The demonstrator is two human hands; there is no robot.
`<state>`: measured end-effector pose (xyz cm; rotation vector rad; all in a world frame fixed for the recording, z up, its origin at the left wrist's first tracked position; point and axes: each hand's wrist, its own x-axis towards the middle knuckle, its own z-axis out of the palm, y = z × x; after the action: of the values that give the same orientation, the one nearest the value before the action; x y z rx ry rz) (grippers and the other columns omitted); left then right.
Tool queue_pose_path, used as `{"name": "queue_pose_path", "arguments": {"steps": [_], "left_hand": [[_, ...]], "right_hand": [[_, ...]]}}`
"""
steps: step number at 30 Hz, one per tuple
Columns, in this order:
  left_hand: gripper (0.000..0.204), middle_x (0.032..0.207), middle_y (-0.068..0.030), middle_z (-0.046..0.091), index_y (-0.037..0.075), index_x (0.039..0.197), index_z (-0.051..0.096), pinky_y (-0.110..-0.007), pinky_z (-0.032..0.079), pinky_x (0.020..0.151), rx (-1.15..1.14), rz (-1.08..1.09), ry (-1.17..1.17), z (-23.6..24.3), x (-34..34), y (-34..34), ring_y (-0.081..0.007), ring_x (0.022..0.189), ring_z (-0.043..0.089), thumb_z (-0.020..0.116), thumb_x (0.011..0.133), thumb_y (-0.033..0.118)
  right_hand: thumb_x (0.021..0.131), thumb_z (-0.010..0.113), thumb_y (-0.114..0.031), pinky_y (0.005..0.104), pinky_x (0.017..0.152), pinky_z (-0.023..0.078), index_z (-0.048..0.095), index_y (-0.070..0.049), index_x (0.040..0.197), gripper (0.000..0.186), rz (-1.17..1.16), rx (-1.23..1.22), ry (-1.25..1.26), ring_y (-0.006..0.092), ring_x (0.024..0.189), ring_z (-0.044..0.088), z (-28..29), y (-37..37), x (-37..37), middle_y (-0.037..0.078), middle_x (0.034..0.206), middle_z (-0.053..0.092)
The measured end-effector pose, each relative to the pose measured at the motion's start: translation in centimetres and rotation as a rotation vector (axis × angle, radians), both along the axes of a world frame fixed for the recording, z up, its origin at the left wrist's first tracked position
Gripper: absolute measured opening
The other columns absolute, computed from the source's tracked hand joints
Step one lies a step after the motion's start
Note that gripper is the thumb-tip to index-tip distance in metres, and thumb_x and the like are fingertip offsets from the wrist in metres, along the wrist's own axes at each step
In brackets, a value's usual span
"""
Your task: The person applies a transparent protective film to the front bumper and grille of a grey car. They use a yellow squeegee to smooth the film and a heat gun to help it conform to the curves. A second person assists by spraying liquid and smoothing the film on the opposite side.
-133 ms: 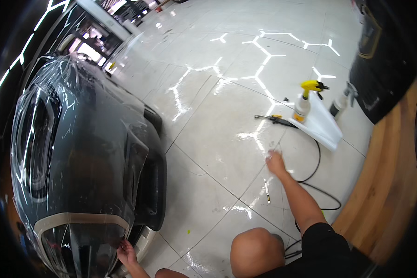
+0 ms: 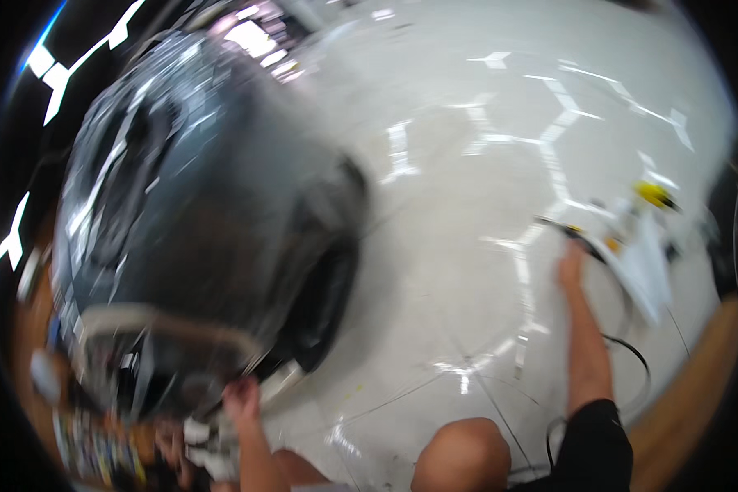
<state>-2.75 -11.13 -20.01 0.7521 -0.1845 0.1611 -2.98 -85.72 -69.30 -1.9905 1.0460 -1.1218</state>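
Note:
The whole view is smeared by motion. A dark grey car bumper [image 2: 213,238] with loose clear film [image 2: 139,139] over it fills the left side. My left hand [image 2: 242,399] is at its lower corner, beside a beige trim band [image 2: 172,320], fingers drawn together at the edge; what they pinch cannot be made out. On the right, my outstretched right hand [image 2: 572,264] is at the handle of a thin-nozzled black spray gun [image 2: 578,235] on the floor. Blur hides whether its fingers close round it.
Beyond the gun stand a yellow-headed spray bottle [image 2: 654,195] and a folded white sheet [image 2: 648,275]. A black hose [image 2: 635,353] curves over the glossy tiles [image 2: 435,271]. A wooden surface [image 2: 693,385] borders the right; my bent knee [image 2: 461,459] is at the bottom.
My right hand has reached farther forward, up to the spray gun. My left hand stays at the bumper's corner. The view has swung, shifting the scene rightward.

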Motion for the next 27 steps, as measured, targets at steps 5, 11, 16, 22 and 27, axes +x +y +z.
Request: {"name": "queue_pose_path", "arguments": {"steps": [5, 11, 16, 22, 27], "left_hand": [[0.004, 0.074, -0.0137, 0.059, -0.001, 0.076, 0.055, -0.043, 0.050, 0.089, 0.024, 0.226, 0.265, -9.6, -7.1, -5.4, -0.0258, 0.074, 0.059, 0.057, 0.074, 0.001], [0.005, 0.075, -0.0117, 0.057, 0.001, 0.080, 0.055, -0.041, 0.050, 0.083, -0.159, 0.163, 0.266, -14.2, -10.5, -4.0, -0.0213, 0.074, 0.057, 0.056, 0.076, 0.002], [0.009, 0.088, -0.0089, 0.063, 0.004, 0.086, 0.061, -0.043, 0.044, 0.089, -0.308, 0.033, 0.350, -12.9, -10.9, -11.1, -0.0228, 0.091, 0.059, 0.058, 0.079, 0.007], [0.008, 0.081, -0.0066, 0.062, 0.006, 0.081, 0.062, -0.042, 0.043, 0.094, -0.450, -0.111, 0.241, -17.4, -9.2, -10.3, -0.0228, 0.086, 0.058, 0.058, 0.075, 0.004], [0.007, 0.086, -0.0074, 0.064, 0.008, 0.081, 0.062, -0.039, 0.044, 0.089, -0.538, -0.276, 0.223, -17.7, -8.0, -11.6, -0.0232, 0.090, 0.059, 0.059, 0.076, 0.005]], "right_hand": [[0.080, 0.037, 0.006, 0.0458, 0.102, 0.035, 0.030, -0.005, 0.141, 0.063, 0.092, -0.165, 0.921, 0.0375, 0.117, 0.047, -10.9, -8.9, -19.5, 0.022, 0.134, 0.044], [0.081, 0.046, 0.002, 0.0436, 0.097, 0.039, 0.034, -0.003, 0.139, 0.059, 0.428, 0.103, 1.201, 0.0362, 0.113, 0.049, 1.9, -3.7, -23.5, 0.023, 0.130, 0.046], [0.074, 0.054, 0.003, 0.0448, 0.096, 0.041, 0.036, -0.002, 0.135, 0.063, 0.764, 0.112, 0.741, 0.0422, 0.114, 0.048, 11.7, 9.0, -26.7, 0.025, 0.122, 0.049], [0.073, 0.057, -0.005, 0.0448, 0.083, 0.048, 0.043, -0.002, 0.127, 0.056, 1.309, -0.072, 0.606, 0.0413, 0.096, 0.056, 32.6, 25.5, -19.3, 0.024, 0.110, 0.054], [0.075, 0.053, -0.008, 0.0439, 0.091, 0.044, 0.051, -0.002, 0.122, 0.047, 1.342, 0.022, 0.866, 0.0383, 0.105, 0.056, 29.9, 34.1, -16.2, 0.023, 0.111, 0.059]]}}
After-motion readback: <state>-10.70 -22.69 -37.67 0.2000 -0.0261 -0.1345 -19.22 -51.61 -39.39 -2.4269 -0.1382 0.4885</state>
